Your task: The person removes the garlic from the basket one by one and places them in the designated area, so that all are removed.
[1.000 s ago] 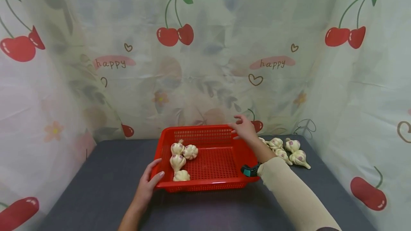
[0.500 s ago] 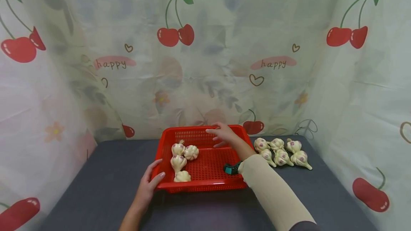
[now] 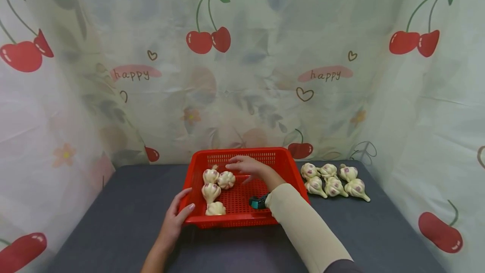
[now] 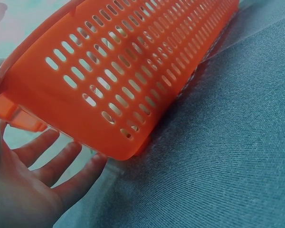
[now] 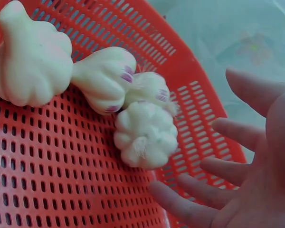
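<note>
A red perforated plastic basket point(image 3: 246, 218) sits on the table, with several garlic bulbs point(image 3: 210, 193) grouped at its left side. My left hand point(image 3: 173, 218) holds the basket's left front corner, thumb over the rim and fingers along the outside. In the left wrist view, the fingers point(image 4: 69, 166) of that hand lie against the underside of the rim. My right hand point(image 3: 248, 167), fingers spread and holding nothing, hovers over the basket's middle. In the right wrist view, its fingertips point toward the closest garlic bulb point(image 5: 146, 135), a small gap away.
To the right of the basket, more garlic bulbs point(image 3: 335, 186) lie in two rows on the dark table point(image 3: 136, 210). A cherry-patterned curtain point(image 3: 242, 96) hangs behind and along both sides. A dark band with a teal part point(image 3: 259, 202) is around the right wrist.
My right hand has moved left, from above the basket's right rim to over its middle near the bulbs inside. The left hand and basket have stayed in place.
</note>
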A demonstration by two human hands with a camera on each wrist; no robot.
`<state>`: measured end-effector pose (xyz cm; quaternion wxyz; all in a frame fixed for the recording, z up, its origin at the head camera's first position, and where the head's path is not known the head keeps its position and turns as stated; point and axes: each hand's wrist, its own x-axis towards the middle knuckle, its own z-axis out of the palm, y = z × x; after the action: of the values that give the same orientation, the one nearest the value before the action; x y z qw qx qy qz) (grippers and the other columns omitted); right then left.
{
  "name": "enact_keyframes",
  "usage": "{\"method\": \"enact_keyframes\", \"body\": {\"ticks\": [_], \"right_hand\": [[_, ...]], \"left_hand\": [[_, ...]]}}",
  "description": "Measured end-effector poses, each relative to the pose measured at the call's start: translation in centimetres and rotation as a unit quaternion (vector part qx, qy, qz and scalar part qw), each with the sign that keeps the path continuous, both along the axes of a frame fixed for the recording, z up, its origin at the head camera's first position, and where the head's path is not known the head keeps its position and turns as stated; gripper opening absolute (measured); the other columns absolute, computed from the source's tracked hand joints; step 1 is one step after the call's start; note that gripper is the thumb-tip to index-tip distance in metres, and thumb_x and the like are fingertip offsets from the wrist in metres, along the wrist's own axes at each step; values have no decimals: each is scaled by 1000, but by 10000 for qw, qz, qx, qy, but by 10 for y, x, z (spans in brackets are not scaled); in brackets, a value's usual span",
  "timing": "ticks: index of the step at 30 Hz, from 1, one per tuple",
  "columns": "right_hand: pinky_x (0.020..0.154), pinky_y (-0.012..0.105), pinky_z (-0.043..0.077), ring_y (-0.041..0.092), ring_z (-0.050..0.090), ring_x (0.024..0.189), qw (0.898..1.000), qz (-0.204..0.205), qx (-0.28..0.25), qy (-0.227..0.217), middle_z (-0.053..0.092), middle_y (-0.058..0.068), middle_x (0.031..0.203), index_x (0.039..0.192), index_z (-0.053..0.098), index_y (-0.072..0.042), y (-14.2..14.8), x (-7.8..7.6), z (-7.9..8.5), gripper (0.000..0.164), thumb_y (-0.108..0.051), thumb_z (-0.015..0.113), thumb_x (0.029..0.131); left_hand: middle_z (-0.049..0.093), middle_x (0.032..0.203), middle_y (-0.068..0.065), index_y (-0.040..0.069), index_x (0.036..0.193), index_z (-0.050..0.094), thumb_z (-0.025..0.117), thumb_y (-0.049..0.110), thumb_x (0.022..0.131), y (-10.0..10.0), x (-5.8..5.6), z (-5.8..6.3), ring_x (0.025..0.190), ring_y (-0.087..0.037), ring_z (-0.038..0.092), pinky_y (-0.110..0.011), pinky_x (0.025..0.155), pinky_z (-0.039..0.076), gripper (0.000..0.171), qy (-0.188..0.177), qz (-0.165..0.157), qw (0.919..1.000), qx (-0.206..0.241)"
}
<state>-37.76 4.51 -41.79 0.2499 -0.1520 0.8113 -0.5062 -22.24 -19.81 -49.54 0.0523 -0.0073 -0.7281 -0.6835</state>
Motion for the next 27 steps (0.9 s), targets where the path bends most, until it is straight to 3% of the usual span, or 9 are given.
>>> {"method": "enact_keyframes", "body": {"ticks": [5,14,22,27], "right_hand": [[87,56,48,37,40,131,9992,255,294,44,42,11,146,143,48,-10,-11,1,-3,56,-39,59,96],[84,59,48,31,50,118,9893,762,1152,461,45,11,143,143,48,-11,-26,8,-9,54,-38,57,97],[85,53,50,28,55,83,9887,893,1183,232,59,7,100,111,62,-7,-23,9,-11,23,-24,62,95],[80,48,51,24,52,75,9856,1074,1298,110,58,6,90,102,61,-5,-15,8,-13,15,-15,66,91]], "left_hand": [[37,146,-17,15,146,39,55,18,99,-1,-1,-2,119,-41,50,-37,89,51,50,-32,32,10000,-7],[39,145,-18,14,145,40,55,15,99,-1,-1,-3,118,-41,51,-37,89,50,48,78,29,9999,72],[39,145,-18,14,144,41,54,15,99,0,0,-2,118,-41,51,-36,90,50,48,103,11,9999,61],[37,147,-18,13,146,39,55,18,99,0,0,-1,120,-41,49,-39,92,49,50,57,0,10000,22]]}}
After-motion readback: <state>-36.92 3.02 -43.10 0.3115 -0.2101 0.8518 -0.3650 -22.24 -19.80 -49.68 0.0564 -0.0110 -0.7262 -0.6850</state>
